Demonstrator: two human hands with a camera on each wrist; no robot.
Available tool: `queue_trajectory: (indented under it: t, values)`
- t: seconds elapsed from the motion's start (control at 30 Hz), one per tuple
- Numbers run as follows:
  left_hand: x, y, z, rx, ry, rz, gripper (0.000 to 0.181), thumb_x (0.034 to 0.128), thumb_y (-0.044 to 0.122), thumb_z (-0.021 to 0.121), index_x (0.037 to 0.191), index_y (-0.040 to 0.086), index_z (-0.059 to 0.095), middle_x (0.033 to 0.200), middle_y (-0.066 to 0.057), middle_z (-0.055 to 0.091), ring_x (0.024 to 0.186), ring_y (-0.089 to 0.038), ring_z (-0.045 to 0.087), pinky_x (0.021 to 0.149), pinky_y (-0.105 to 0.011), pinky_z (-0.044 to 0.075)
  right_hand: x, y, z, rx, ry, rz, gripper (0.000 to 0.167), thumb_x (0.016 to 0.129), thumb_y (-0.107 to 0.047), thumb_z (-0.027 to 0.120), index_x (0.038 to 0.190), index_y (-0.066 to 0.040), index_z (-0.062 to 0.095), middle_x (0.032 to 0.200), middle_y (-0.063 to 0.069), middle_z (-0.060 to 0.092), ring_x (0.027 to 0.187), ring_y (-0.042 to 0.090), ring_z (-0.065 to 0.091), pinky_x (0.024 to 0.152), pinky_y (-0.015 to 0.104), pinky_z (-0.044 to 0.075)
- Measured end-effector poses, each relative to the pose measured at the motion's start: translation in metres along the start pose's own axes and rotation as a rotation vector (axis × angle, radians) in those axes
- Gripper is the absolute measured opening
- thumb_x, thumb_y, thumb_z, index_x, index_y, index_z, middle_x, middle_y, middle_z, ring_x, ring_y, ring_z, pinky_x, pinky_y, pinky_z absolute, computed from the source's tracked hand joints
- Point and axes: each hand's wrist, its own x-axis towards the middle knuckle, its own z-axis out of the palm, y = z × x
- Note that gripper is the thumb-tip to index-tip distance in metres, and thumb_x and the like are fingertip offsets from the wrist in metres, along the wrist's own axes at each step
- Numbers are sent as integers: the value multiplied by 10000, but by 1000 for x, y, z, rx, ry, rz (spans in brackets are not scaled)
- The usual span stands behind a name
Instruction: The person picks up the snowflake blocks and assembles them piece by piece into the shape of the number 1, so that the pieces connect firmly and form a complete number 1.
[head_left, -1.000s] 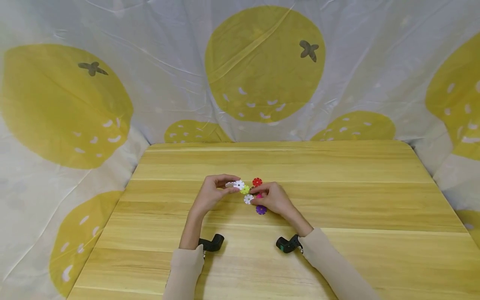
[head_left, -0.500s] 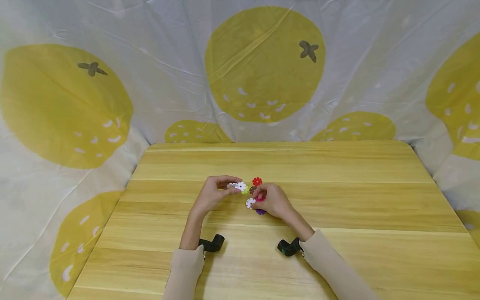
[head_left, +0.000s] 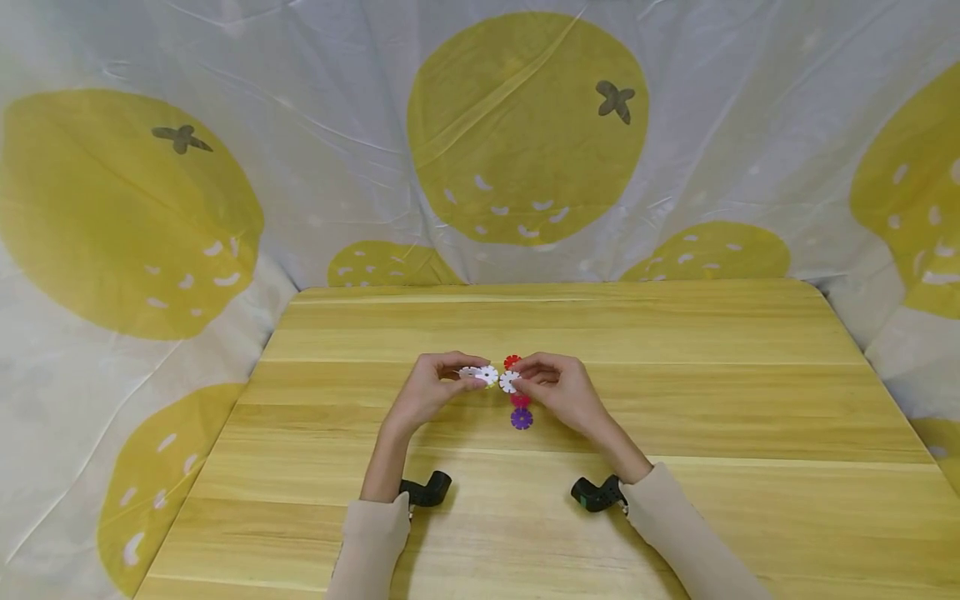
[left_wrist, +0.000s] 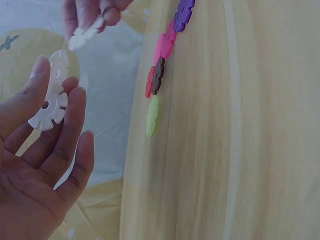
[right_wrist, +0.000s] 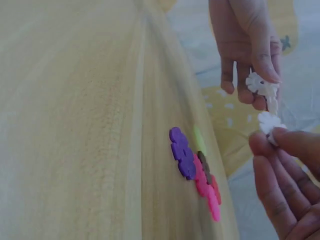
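Note:
My left hand (head_left: 427,392) holds two white snowflake discs (left_wrist: 46,112) that look slotted together, between thumb and fingers. A single white snowflake disc (right_wrist: 270,122) is pinched in my right hand (head_left: 566,392), its notched edge close to the left hand's pair. Whether they touch is hard to tell. On the table beneath lie loose snowflake discs: purple (head_left: 521,418) nearest me, pink (head_left: 520,401) behind it, red (head_left: 512,362) farther back. Brown (left_wrist: 158,76) and yellow-green (left_wrist: 152,117) discs show in the left wrist view; in the head view the hands and white discs mostly cover them.
The wooden table (head_left: 712,375) spreads around the hands, its back edge against a hanging cloth (head_left: 337,125) printed with yellow fruit. Black wrist devices (head_left: 427,490) jut inward from both forearms, low over the table.
My right hand has carried its white disc away from me, up beside the left hand's pair, uncovering the purple disc. The left hand has shifted slightly right.

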Motion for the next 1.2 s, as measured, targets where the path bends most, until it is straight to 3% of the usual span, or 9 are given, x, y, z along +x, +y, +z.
queue_trajectory:
  t: [0.1, 0.37, 0.6, 0.77, 1.0, 1.2]
  values:
    - [0, 0, 1, 2, -5, 8, 262, 917, 162, 796, 1172, 102, 784, 1185, -99, 774, 994, -205, 693, 824, -291, 570, 0, 0, 0, 53, 9, -26, 169, 944, -95, 761, 1101, -33, 753, 997, 174, 779, 887, 403, 755, 753, 450, 635]
    - [0, 1, 2, -1, -21, 20, 259, 918, 166, 793, 1170, 107, 788, 1183, -95, 774, 1023, -211, 687, 813, -251, 554, -1, -1, 3, 75, 29, -51, 166, 943, -99, 763, 1094, -29, 756, 1016, 185, 775, 879, 419, 755, 762, 457, 634]
    - [-1, 2, 2, -5, -19, 18, 234, 915, 161, 798, 1146, 124, 799, 1142, -70, 785, 968, -193, 679, 765, -248, 548, -2, -1, 3, 1, 70, -90, 153, 938, -139, 777, 1079, -81, 792, 1028, 118, 796, 849, 216, 770, 762, 284, 628]
    - [0, 2, 4, -26, -15, 38, 205, 911, 156, 800, 1113, 124, 812, 1106, -61, 794, 969, -200, 680, 759, -247, 555, -3, -2, 1, 15, 80, -120, 147, 926, -125, 789, 1064, -87, 816, 1056, 114, 803, 882, 225, 784, 769, 245, 624]
    - [2, 2, 8, -67, -16, 60, 195, 906, 112, 796, 1097, 77, 814, 1093, -106, 792, 986, -189, 679, 781, -249, 565, -3, -4, -2, 29, 71, -127, 134, 915, -112, 797, 1037, -63, 823, 1022, 141, 803, 866, 277, 786, 753, 273, 632]
    - [3, 0, 12, -105, -27, 51, 187, 916, 73, 774, 1093, 20, 802, 1119, -158, 779, 987, -176, 677, 800, -269, 575, -4, -3, -2, 18, 77, -100, 112, 907, -93, 800, 1014, -72, 830, 986, 125, 805, 816, 192, 776, 746, 390, 644]
